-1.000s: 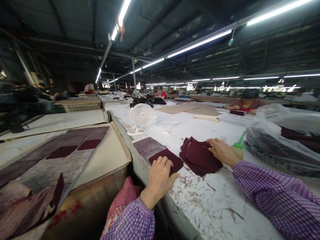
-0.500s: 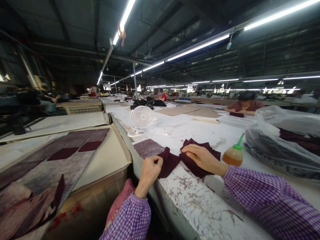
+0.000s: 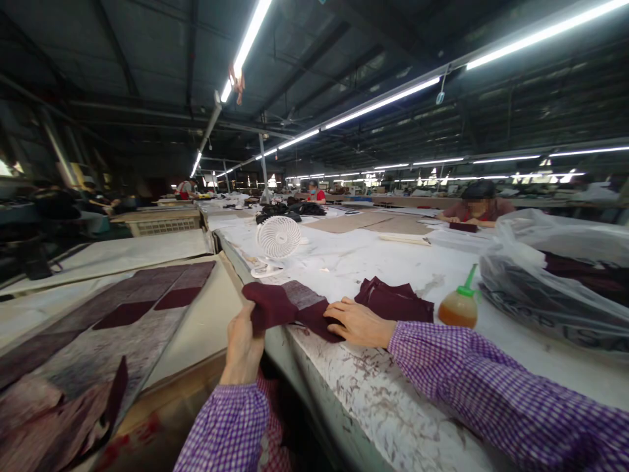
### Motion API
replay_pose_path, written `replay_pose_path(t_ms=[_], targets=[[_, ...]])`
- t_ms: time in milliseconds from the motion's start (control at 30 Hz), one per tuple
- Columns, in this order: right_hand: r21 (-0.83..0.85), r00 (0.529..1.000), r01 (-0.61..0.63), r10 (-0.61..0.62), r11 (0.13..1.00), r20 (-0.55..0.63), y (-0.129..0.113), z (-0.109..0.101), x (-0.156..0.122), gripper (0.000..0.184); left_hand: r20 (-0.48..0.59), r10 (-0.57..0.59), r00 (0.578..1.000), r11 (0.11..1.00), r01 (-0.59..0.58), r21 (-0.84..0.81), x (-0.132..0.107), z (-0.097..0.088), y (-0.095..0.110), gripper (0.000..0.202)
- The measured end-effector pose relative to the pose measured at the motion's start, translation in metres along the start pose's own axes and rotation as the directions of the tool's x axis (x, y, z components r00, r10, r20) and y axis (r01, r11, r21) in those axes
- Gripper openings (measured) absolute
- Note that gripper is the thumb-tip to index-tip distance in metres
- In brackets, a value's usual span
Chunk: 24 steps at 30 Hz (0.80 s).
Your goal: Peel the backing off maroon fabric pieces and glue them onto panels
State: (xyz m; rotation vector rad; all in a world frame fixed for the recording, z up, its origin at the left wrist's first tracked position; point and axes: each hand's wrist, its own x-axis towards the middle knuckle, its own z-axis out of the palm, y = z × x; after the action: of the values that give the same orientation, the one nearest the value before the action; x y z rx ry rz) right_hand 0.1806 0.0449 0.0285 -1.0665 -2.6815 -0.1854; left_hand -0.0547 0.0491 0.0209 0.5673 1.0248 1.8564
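Observation:
My left hand (image 3: 246, 337) is closed on one end of a maroon fabric piece (image 3: 269, 305), raised over the table's near left edge. My right hand (image 3: 361, 322) is closed, fingers bent, on a second stretch of maroon fabric (image 3: 314, 319) at the table edge; whether both stretches are one piece I cannot tell. Behind them lies a mottled purple-grey piece (image 3: 301, 294), partly covered. Beyond my right hand rests a loose pile of maroon fabric pieces (image 3: 393, 298), its lower part hidden by my hand and sleeve.
On the white-covered table (image 3: 354, 252) stand a white fan (image 3: 278, 237) and a squeeze bottle (image 3: 459, 307) of amber liquid with a green spout. A clear plastic bag (image 3: 540, 308) holds dark cloth. At left, fabric pieces (image 3: 132, 313) lie on a lower surface. A co-worker (image 3: 476, 203) sits opposite.
My left hand has moved left and up, carrying maroon fabric with it. My right hand has left the pile and shifted left onto the maroon fabric at the edge.

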Motion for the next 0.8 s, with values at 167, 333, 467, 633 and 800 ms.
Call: replay_pose_path(t_ms=[167, 333, 467, 633, 800], targets=[[-0.018, 0.998, -0.058, 0.059, 0.998, 0.01, -0.007, -0.004, -0.002, 0.032, -0.21, 0.104, 0.972, 0.977, -0.139, -0.16, 0.003, -0.013, 0.041, 0.006], [0.009, 0.993, -0.098, 0.098, 0.995, 0.066, -0.008, -0.009, 0.0, 0.033, -0.121, 0.275, 0.954, 0.956, -0.284, -0.069, -0.024, -0.017, 0.051, 0.01], [0.243, 0.991, -0.121, 0.105, 0.962, 0.077, -0.005, -0.019, -0.002, 0.033, 0.343, 0.119, 0.932, 0.947, -0.211, 0.244, -0.056, -0.012, 0.027, 0.023], [0.722, 0.816, -0.563, 0.411, 0.403, 0.407, -0.01, -0.041, -0.033, 0.059, 0.73, 0.008, 0.683, 0.769, -0.471, 0.433, -0.111, 0.002, -0.008, 0.021], [0.736, 0.787, -0.604, 0.375, 0.306, 0.49, -0.018, -0.057, -0.076, 0.055, 0.862, -0.05, 0.504, 0.612, -0.667, 0.425, -0.156, 0.006, -0.019, 0.017]])
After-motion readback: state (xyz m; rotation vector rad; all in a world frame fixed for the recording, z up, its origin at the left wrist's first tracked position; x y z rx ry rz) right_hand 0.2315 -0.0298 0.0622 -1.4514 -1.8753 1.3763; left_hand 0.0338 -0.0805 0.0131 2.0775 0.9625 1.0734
